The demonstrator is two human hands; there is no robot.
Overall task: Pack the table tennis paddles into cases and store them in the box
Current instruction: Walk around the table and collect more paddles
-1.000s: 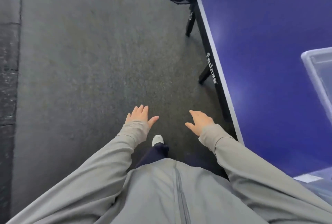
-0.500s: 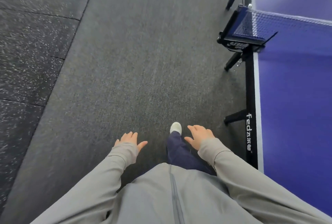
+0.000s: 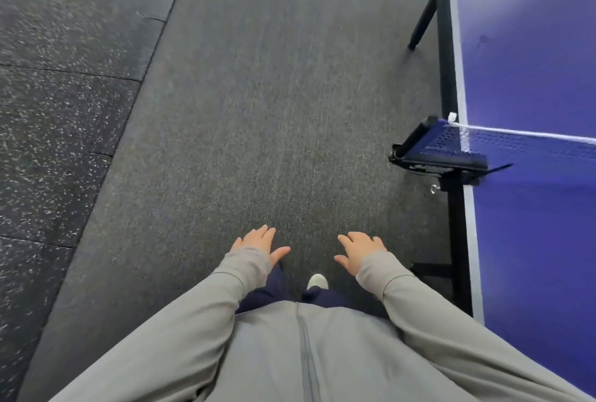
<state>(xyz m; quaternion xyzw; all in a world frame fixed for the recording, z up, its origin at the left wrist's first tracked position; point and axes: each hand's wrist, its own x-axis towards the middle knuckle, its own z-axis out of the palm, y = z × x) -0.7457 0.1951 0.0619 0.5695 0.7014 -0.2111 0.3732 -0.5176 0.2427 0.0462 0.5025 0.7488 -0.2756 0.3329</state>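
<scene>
L hand point(image 3: 258, 242), R hand point(image 3: 361, 250): fingers splayed.

- No text, brand, number or sign could be read anywhere in the head view.
- The black net clamp point(image 3: 433, 165), on the left edge of the blue table tennis table point(image 3: 532, 256), was too blurred for any print on it to be made out.

One left hand point(image 3: 258, 242), one right hand point(image 3: 361, 248), one blue table point(image 3: 532, 240), one net point(image 3: 516, 143), one white shoe point(image 3: 317, 280).
</scene>
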